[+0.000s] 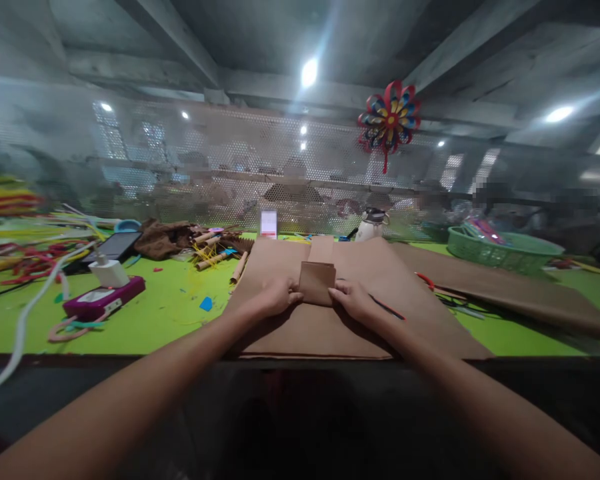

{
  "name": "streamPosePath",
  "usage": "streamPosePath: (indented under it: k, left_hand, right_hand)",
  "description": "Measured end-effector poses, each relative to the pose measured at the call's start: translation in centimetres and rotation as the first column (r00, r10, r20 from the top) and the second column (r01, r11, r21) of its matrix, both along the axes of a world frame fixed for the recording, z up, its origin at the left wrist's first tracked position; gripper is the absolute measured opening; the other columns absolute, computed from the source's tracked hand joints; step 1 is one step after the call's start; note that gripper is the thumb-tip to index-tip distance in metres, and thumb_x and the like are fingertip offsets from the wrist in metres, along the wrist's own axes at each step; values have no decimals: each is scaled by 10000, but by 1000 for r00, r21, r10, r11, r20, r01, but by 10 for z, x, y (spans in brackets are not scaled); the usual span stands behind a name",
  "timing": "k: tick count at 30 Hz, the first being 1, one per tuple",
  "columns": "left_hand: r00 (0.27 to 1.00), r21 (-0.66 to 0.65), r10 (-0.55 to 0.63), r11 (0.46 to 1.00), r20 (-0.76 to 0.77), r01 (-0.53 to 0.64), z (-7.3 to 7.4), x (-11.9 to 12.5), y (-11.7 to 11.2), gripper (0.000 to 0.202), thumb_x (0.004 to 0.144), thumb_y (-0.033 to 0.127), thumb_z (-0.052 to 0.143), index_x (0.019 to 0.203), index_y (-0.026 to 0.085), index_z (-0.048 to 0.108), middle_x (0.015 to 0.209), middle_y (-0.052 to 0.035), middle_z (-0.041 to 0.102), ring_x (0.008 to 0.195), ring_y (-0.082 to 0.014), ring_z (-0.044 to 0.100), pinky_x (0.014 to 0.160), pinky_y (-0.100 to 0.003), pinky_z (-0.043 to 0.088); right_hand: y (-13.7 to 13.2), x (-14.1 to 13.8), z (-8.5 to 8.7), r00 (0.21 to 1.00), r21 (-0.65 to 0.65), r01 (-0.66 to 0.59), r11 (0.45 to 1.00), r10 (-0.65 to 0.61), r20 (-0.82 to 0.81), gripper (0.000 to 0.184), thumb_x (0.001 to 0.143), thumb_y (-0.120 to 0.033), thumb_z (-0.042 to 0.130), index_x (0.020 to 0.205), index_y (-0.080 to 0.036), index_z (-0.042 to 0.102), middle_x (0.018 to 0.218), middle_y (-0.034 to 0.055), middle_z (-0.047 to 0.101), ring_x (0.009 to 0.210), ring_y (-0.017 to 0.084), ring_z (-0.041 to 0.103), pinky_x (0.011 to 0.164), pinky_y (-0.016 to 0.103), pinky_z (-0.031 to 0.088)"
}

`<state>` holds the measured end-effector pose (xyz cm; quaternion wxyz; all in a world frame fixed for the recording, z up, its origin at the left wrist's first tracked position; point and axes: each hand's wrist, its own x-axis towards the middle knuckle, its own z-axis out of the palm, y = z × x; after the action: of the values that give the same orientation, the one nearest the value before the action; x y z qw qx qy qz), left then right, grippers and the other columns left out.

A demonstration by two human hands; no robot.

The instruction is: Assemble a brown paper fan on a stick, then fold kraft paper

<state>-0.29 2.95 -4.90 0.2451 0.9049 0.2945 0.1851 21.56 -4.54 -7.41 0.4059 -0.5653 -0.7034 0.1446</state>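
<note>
A small folded piece of brown paper (317, 283) is held upright between my two hands. My left hand (281, 294) pinches its left edge, thumb and fingers closed on it. On the opposite edge, my right hand (351, 297) grips the same piece. Beneath it lies a large sheet of brown kraft paper (275, 333), which reaches the table's front edge. A paper strip (322, 249) stretches away behind the folded piece. Beside my right wrist, a dark pencil-like stick (390, 308) rests on the sheet, partly covered by my hand.
On the left of the green table (170, 327) sit a purple power strip (105, 297) with a white plug, a phone (120, 246) and brown cloth (165, 238). Paper tubes lie behind. Rightward are red-handled scissors (424, 281), rolled brown paper (520, 293) and a green basket (505, 251).
</note>
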Motion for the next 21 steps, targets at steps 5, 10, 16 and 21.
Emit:
streamPosePath:
  k: [5, 10, 16, 21]
  left_hand:
    - [975, 176, 192, 969, -113, -171, 3, 4, -8, 240, 828, 323, 515, 871, 145, 670, 904, -111, 686, 815, -238, 592, 764, -350, 444]
    - [933, 310, 305, 920, -189, -238, 11, 9, -22, 229, 841, 307, 506, 808, 141, 659, 960, -137, 661, 936, -290, 576, 822, -401, 422]
    - [908, 367, 350, 895, -230, -252, 14, 11, -31, 226, 859, 295, 477, 903, 143, 639, 1026, -136, 647, 984, -281, 570, 847, -395, 420]
    - [905, 390, 354, 888, -235, -246, 11, 13, -31, 220, 850, 282, 480, 900, 131, 633, 1027, -150, 646, 1007, -304, 566, 867, -412, 410]
  right_hand:
    - [6, -3, -2, 999, -27, 37, 999, -37, 1, 228, 789, -300, 434, 592, -189, 464, 587, -27, 487, 603, 135, 457, 575, 228, 359]
    - [5, -9, 3, 990, -28, 132, 991, -131, 50, 179, 779, -242, 461, 610, -187, 479, 609, -18, 521, 632, 140, 484, 589, 221, 348]
    - [5, -17, 8, 955, -43, 268, 962, -260, 142, 204, 778, -218, 535, 586, -187, 474, 574, -15, 509, 591, 133, 465, 558, 224, 302]
    - [4, -21, 10, 916, -43, 352, 935, -335, 220, 170, 768, -225, 596, 622, -175, 526, 636, 23, 580, 617, 143, 484, 573, 237, 288]
